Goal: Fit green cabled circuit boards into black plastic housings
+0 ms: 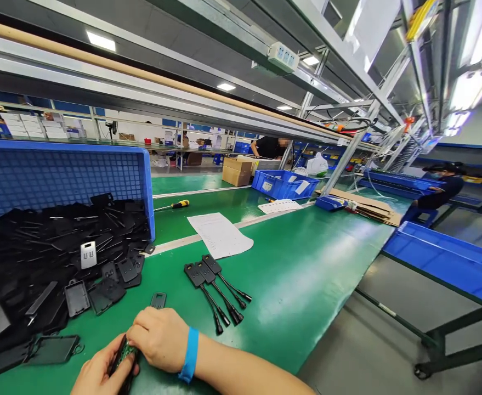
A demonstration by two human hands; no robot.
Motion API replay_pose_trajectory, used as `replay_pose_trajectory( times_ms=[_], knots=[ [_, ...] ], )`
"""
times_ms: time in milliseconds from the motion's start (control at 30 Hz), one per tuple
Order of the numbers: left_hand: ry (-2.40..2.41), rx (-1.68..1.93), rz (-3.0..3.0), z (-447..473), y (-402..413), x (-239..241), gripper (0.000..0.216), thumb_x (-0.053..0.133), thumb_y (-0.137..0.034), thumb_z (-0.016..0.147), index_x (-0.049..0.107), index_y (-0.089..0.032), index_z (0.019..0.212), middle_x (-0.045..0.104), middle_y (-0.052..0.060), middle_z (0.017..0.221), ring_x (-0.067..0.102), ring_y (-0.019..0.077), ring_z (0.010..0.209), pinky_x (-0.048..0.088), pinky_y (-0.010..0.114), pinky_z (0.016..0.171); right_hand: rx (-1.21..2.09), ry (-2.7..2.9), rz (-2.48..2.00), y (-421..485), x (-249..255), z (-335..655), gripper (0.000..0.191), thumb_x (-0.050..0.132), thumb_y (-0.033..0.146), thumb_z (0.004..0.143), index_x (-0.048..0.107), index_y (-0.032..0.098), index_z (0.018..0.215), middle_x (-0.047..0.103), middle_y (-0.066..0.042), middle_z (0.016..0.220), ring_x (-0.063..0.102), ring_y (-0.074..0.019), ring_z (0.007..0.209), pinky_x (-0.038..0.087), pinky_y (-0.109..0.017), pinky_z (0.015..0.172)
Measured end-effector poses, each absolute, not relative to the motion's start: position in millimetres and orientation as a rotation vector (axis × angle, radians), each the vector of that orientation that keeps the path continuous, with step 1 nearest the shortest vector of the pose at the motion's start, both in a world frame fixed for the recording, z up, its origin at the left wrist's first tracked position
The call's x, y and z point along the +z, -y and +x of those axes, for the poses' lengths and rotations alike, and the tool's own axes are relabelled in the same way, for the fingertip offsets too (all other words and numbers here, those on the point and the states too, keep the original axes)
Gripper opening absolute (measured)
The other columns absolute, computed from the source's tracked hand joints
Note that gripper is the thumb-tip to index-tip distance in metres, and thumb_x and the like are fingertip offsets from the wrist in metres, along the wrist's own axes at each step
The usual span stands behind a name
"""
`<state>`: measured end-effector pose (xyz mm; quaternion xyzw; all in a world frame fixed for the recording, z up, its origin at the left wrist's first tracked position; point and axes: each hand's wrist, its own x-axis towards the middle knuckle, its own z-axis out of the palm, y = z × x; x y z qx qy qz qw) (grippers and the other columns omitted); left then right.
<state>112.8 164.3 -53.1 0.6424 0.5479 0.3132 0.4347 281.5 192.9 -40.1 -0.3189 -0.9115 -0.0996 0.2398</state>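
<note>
Both grips clasped on one small green-and-black part at near bench edge, left hand under it, right hand over its far end; long axis roughly near-to-far. Beyond-right, three cabled pieces; left, heap of black cases.

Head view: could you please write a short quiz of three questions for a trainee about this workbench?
1. True or false: the left hand and the right hand both grip one small green-and-black part.
2. How many black cabled connectors lie together on the green bench?
3. The tilted blue crate holds: A) black plastic housings, B) bottles, C) cardboard.
Key: 1 true; 2 three; 3 A.
</note>
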Motion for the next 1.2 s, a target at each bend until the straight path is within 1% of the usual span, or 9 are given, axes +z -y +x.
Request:
replay_pose_trajectory(
  times_ms=[200,333,567,667,767,933,1067,1133,1200],
  knots=[
    [-1.329,0.684,1.464,119,-159,-26,0.041,0.054,-0.056,0.07,0.053,-0.018,0.084,0.065,0.003,0.065,0.056,0.0175,0.054,0.042,0.026,0.05,0.109,2.494,-0.975,-182,-28,281,0.011,0.049,0.024,0.092,0.057,0.016,0.091,0.061,-0.005,0.088,0.056,-0.0171,0.081,0.042,-0.026,0.062],
    [-1.314,0.783,1.235,119,-155,-20,0.053,0.059,-0.059,0.068,0.05,-0.016,0.097,0.064,0.003,0.069,0.057,0.0168,0.056,0.041,0.024,0.045,0.409,2.329,-1.388,-199,-12,296,0.012,0.044,0.02,0.094,0.056,0.018,0.093,0.062,-0.004,0.095,0.058,-0.0127,0.083,0.043,-0.023,0.073],
    [-1.187,0.94,1.081,119,-152,-28,0.065,0.065,-0.058,0.071,0.05,-0.013,0.116,0.064,0.003,0.074,0.057,0.0141,0.061,0.044,0.022,0.047,0.248,2.222,-1.907,-310,3,328,0.024,0.037,0.017,0.095,0.058,0.007,0.103,0.063,-0.016,0.108,0.06,-0.0212,0.098,0.044,-0.034,0.084],
    [-1.171,0.969,1.052,118,-153,-33,0.062,0.065,-0.055,0.073,0.051,-0.015,0.117,0.064,0.004,0.075,0.057,0.0136,0.061,0.044,0.021,0.047,0.211,2.225,-2.018,-339,-4,332,0.024,0.043,0.024,0.095,0.061,0.009,0.101,0.065,-0.012,0.106,0.061,-0.0202,0.1,0.046,-0.039,0.089],
    [-1.161,0.974,1.035,117,-154,-33,0.063,0.067,-0.055,0.071,0.051,-0.015,0.117,0.064,0.004,0.075,0.056,0.0137,0.06,0.044,0.021,0.047,0.202,2.243,-2.084,-348,-8,333,0.021,0.051,0.026,0.092,0.063,0.01,0.096,0.067,-0.009,0.102,0.062,-0.0197,0.097,0.048,-0.04,0.088],
    [-1.183,0.964,1.018,118,-152,-22,0.066,0.07,-0.057,0.068,0.055,-0.01,0.112,0.067,0.008,0.082,0.056,0.0137,0.065,0.044,0.023,0.052,0.143,2.266,-2.016,-322,3,332,0.024,0.041,0.016,0.093,0.063,0.009,0.101,0.063,-0.018,0.112,0.061,-0.0242,0.102,0.045,-0.034,0.083],
    [-1.192,1.02,0.993,116,-152,-18,0.064,0.076,-0.047,0.065,0.057,-0.01,0.113,0.069,0.01,0.092,0.055,0.0129,0.075,0.044,0.022,0.063,0.28,2.402,-1.86,-267,6,317,0.028,0.047,0.04,0.092,0.063,0.017,0.098,0.068,-0.01,0.097,0.065,-0.0218,0.09,0.044,-0.029,0.072],
    [-1.162,1.051,0.988,115,-152,-18,0.066,0.081,-0.039,0.061,0.056,-0.012,0.116,0.068,0.008,0.096,0.055,0.0127,0.081,0.045,0.022,0.072,0.347,2.437,-1.843,-240,-2,308,0.045,0.055,0.054,0.084,0.061,0.014,0.104,0.066,-0.013,0.1,0.065,-0.0247,0.087,0.044,-0.03,0.068],
    [-1.124,1.064,0.999,114,-152,-19,0.069,0.083,-0.034,0.06,0.054,-0.013,0.119,0.067,0.006,0.097,0.055,0.0122,0.084,0.044,0.022,0.079,0.407,2.396,-1.82,-223,-12,301,0.057,0.065,0.056,0.076,0.056,0.011,0.109,0.062,-0.016,0.106,0.064,-0.027,0.087,0.044,-0.031,0.067]
  ],
)
